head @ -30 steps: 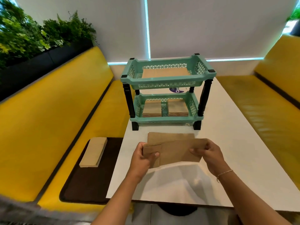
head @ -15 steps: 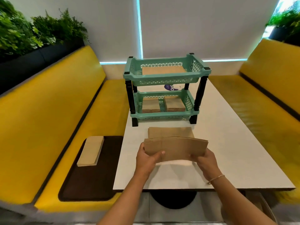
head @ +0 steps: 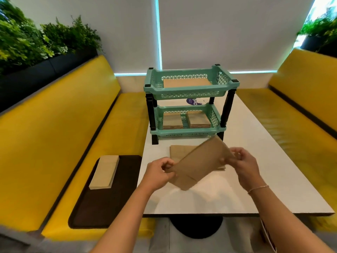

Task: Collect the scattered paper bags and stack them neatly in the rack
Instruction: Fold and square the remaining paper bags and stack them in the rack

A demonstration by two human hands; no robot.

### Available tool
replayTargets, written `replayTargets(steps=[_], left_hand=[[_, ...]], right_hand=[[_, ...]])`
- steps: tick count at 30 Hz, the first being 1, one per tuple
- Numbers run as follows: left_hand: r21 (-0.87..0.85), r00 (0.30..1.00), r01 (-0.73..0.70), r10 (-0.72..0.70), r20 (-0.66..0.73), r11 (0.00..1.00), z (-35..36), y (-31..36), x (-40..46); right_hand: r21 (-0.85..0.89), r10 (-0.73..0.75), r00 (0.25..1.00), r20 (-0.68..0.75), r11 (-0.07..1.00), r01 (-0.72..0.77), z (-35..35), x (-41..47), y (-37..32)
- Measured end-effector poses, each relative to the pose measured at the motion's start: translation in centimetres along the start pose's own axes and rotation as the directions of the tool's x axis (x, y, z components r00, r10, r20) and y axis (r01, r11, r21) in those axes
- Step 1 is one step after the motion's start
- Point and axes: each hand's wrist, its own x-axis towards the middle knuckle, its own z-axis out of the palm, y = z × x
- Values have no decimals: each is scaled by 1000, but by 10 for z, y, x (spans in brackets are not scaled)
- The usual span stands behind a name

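A flat bundle of brown paper bags [head: 202, 161] hangs tilted above the white table [head: 273, 179], its right end raised. My left hand [head: 158, 172] pinches its lower left end and my right hand [head: 242, 162] pinches its upper right end. More brown bags [head: 180, 150] lie flat on the table beneath it. Behind them stands the two-tier teal rack [head: 189, 94]. A large bag [head: 186, 82] lies in the top tier and two bag stacks [head: 187, 121] sit side by side in the lower tier. Another bag stack [head: 104, 171] rests on a dark brown mat on the left bench.
Yellow benches run along both sides of the table, the left one [head: 54, 134] carrying the dark mat [head: 102, 194]. Planters with greenery [head: 36, 39] top the left backrest. A white wall with a lit strip closes the far end. The table's black pedestal [head: 197, 227] shows below its near edge.
The bundle in my hands has swung from level to tilted, its right end lifting toward the rack. My right hand moved up and right; the left stayed low.
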Motion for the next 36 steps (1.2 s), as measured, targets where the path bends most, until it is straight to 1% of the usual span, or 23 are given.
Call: replayTargets(steps=[3,5,8,10,12,13,15,17,19,21,22,24,27,28,30,32,34,36], left_hand=[[55,999,9,-11,43,998,11,5,4],[19,998,37,-38,45,999,25,7,3],[-38,995,99,-98,31,994,47,1,-4],[10,992,122,-123,35,992,59,-8,-10],[35,992,112,-113,48,993,67,-17,-14],[30,993,103,-105,51,994,69,-19,-15],[4,993,105,-105,46,994,71,-16,-14],[-21,993,115,-115,10,993,70,-10,-9],[-51,995,96,-97,-19,994,67,-3,-3],[-87,996,83,-85,-16,993,64,1,-1],[-108,996,90,-92,-12,990,63,3,-2],[-142,991,134,-136,-2,981,65,-2,-6],[-171,978,210,-208,34,963,73,-13,-13],[-195,975,222,-216,51,955,73,-15,-13],[-295,972,237,-222,82,926,66,-12,-11],[-449,974,226,-208,88,865,52,-2,-7],[-548,981,176,-189,34,818,32,10,0],[-574,986,118,-163,-27,811,14,14,5]], right_hand=[[179,-70,993,91,982,53,19,-2,-26],[192,-70,986,149,981,41,31,-7,-27],[81,-5,981,192,997,-11,37,-16,-1],[-44,81,980,184,996,-74,32,-21,28],[-191,155,976,152,974,-124,27,-28,49],[-220,171,976,136,966,-139,26,-30,56],[-203,167,979,114,969,-141,27,-29,59],[-193,129,986,103,975,-108,30,-24,52],[-179,96,988,118,981,-74,32,-17,42],[-189,73,988,133,981,-47,31,-13,39],[-210,71,988,136,977,-41,30,-13,41],[-306,100,984,150,951,-50,29,-14,53],[-506,164,974,158,860,-63,27,-18,75],[-534,169,973,159,843,-59,26,-18,77],[-559,166,966,197,828,-28,23,-13,72],[-618,157,956,248,786,31,17,-5,59],[-656,100,960,263,748,101,10,4,43],[-622,39,972,231,774,116,2,7,25]])
